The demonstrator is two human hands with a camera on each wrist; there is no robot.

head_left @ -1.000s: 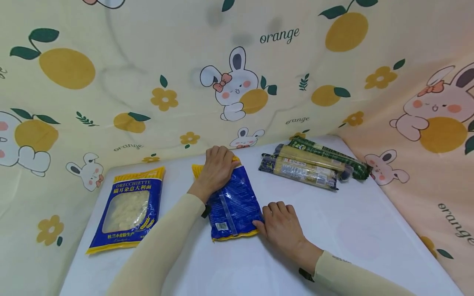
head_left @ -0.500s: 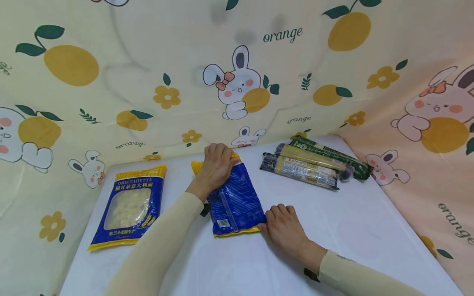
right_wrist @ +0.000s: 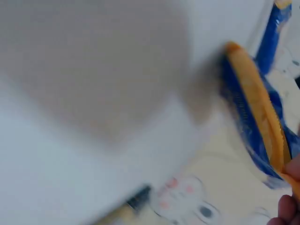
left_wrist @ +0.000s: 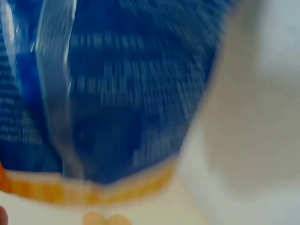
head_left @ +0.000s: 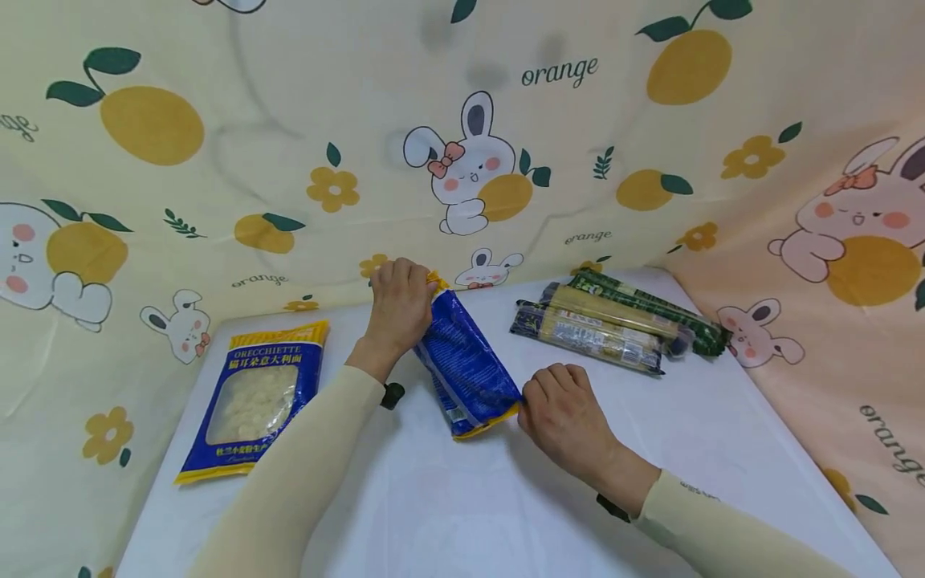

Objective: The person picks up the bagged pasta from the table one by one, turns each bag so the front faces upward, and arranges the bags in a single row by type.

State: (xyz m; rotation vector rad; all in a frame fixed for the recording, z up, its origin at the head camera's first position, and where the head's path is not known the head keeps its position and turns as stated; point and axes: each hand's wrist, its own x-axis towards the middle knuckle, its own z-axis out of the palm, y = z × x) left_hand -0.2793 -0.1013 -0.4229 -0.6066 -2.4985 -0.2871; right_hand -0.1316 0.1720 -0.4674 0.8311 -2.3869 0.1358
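Note:
A blue and yellow pasta bag hangs tilted over the white table in the head view, its printed back with the seam facing up. My left hand grips its yellow top end. With bent fingers, my right hand pinches the lower right corner. The left wrist view is filled by the blurred back of the bag and its yellow edge. Its yellow-edged end shows in the right wrist view, where fingertips hold a corner.
A second blue bag, labelled orecchiette, lies face up at the left of the table. Several long packets of dry pasta lie together at the back right. A patterned cloth hangs behind the table.
The bag has been lifted and turned, its lower edge swinging up and to the right. My left hand moved up and left with the top end; my right hand rose slightly, still at the corner.

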